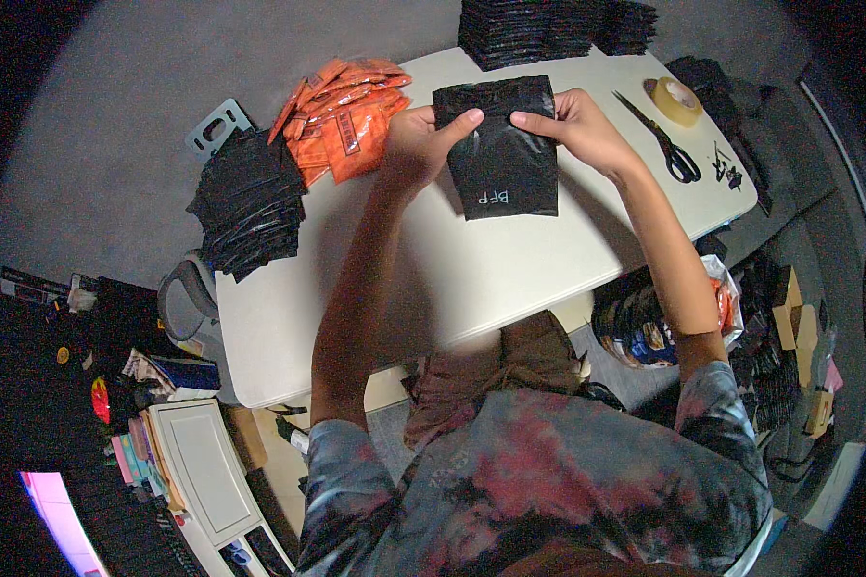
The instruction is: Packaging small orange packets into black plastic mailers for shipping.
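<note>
A glossy black plastic mailing bag [503, 168] with pale lettering near its lower edge hangs between my two hands, above the white table. My left hand [421, 142] pinches its upper left side, thumb on the front and fingers behind. At the upper right side, my right hand [587, 130] grips it the same way, its thumb pointing inward. Behind my left hand lies a heap of orange plastic packets [342, 120]. A fanned pile of black bags [250, 202] rests at the table's left end.
The white table [356, 337] bears black scissors [678, 159], a roll of tape [678, 101] and small dark scraps [728, 171] at the right. Tall stacks of black bags [529, 34] stand at the far edge. A chair [185, 298] and white cabinet [197, 462] are at the left.
</note>
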`<action>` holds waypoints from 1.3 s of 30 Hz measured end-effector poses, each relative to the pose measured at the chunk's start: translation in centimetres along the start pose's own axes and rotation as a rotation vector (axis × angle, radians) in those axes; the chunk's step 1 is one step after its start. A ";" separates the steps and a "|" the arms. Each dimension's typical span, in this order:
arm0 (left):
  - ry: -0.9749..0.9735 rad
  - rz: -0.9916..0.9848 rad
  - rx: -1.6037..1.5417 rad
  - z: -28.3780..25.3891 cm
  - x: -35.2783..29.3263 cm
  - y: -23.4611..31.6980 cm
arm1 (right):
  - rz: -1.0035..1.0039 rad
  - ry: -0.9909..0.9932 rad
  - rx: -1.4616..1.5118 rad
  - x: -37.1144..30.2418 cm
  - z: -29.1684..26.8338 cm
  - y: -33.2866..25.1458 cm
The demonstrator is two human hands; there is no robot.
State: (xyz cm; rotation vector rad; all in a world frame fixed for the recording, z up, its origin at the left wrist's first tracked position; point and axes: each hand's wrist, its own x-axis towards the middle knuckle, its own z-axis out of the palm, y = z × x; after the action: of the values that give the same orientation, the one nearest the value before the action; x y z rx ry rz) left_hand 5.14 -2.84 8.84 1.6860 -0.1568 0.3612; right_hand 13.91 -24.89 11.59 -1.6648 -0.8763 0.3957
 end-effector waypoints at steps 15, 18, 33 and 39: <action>-0.046 0.057 0.012 -1.1 1.0 -1.2 | -0.078 0.083 -0.320 0.8 -0.7 1.0; -0.061 -0.068 0.492 -1.0 0.6 -0.1 | -0.025 0.060 -0.145 0.6 -0.9 0.9; -0.133 -0.186 0.287 -1.6 0.4 1.6 | -0.085 0.043 -0.234 0.3 -1.8 0.6; -0.109 -0.278 0.128 -1.5 -0.2 1.6 | -0.170 0.071 -0.465 0.1 -2.0 0.4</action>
State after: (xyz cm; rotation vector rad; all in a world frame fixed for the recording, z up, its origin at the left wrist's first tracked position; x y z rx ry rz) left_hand 4.21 -1.60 10.45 1.8266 0.0222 0.0726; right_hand 15.45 -26.24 11.85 -1.9917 -1.1055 0.0110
